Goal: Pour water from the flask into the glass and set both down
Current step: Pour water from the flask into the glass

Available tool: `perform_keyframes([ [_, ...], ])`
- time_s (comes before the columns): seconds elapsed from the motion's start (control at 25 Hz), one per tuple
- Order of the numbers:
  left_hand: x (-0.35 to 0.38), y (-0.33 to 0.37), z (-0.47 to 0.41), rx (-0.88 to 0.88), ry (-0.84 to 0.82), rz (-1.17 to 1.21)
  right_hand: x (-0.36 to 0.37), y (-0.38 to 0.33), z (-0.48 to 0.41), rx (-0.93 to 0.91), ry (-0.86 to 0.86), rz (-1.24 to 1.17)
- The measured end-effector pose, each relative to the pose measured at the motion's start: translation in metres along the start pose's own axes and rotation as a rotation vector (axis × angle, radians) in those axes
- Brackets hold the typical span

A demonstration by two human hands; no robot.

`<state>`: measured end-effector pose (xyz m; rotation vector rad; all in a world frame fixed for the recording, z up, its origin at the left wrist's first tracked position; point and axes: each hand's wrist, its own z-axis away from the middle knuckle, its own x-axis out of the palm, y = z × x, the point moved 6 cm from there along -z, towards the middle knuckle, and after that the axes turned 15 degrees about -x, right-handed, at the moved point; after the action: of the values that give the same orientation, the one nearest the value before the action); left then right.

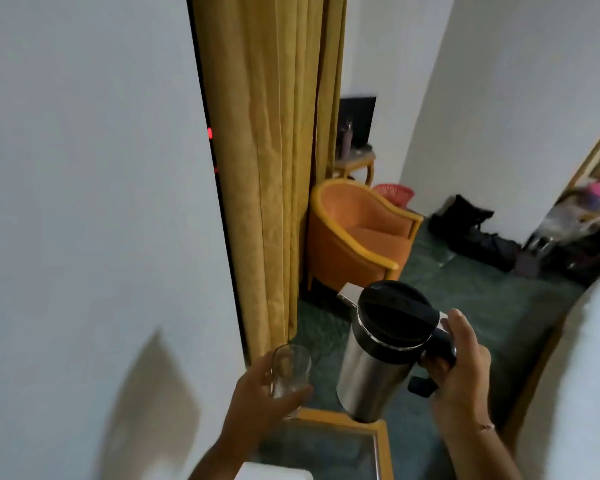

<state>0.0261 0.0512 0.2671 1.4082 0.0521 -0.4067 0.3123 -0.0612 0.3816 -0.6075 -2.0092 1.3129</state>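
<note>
A steel flask (pixel 371 368) with a black lid and black handle hangs upright above the far corner of a small table. My right hand (pixel 461 372) grips its handle, thumb up by the lid. Its spout points away to the upper left. A clear drinking glass (pixel 290 368) is held to the left of the flask, roughly upright, with my left hand (pixel 260 400) wrapped around its lower part. The glass looks empty. Flask and glass are apart, a short gap between them.
A glass-topped table with a yellow wooden frame (pixel 381 445) lies below both hands, a white object (pixel 274 474) at its near edge. A white wall (pixel 84 202) and yellow curtain (pixel 267 168) stand left. An orange armchair (pixel 357 230), dark bags and a white bed (pixel 586 375) lie beyond.
</note>
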Motion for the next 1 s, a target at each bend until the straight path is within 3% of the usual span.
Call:
perform_keyframes([
  [0.28,-0.038,0.171,0.007,0.275,0.021,0.102,0.064,-0.161,-0.075,-0.169,-0.097,-0.077],
  [0.44,-0.053,0.241,0.024,0.356,0.005,0.141,0.099,-0.245,-0.102,-0.265,-0.231,-0.004],
  [0.76,-0.082,0.309,0.037,0.457,0.058,0.123,0.167,-0.347,-0.128,-0.343,-0.515,0.353],
  [1.0,-0.081,0.321,0.045,0.529,0.075,0.069,0.206,-0.381,-0.126,-0.584,-0.631,0.763],
])
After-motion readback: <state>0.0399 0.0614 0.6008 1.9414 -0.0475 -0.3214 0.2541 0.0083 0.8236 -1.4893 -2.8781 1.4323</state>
